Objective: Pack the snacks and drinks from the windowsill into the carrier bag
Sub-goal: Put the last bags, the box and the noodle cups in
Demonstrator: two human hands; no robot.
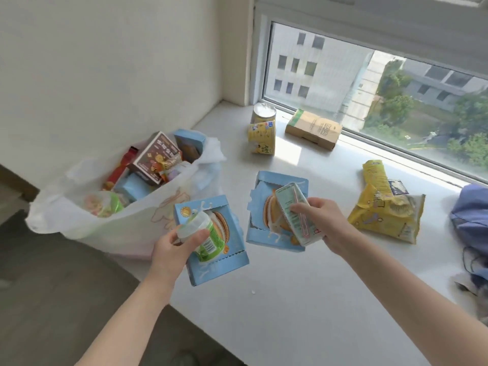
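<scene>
A white carrier bag (79, 207) stands open at the left end of the windowsill (303, 286), holding several snack boxes and packets. My left hand (171, 247) grips a small green-labelled drink bottle (206, 233) above a blue biscuit box (227, 262) that lies beside the bag. My right hand (324, 223) holds a pale green drink carton (295, 207) with a straw on its side, above a second blue biscuit box (264, 199). A yellow snack packet (383, 215) lies to the right.
Near the window stand a yellow drink carton (261, 138), a can (264, 113) behind it, and a brown cardboard box (313, 129). A blue cloth bundle (472, 220) lies at the right edge. The sill's front edge drops to dark floor (52, 299).
</scene>
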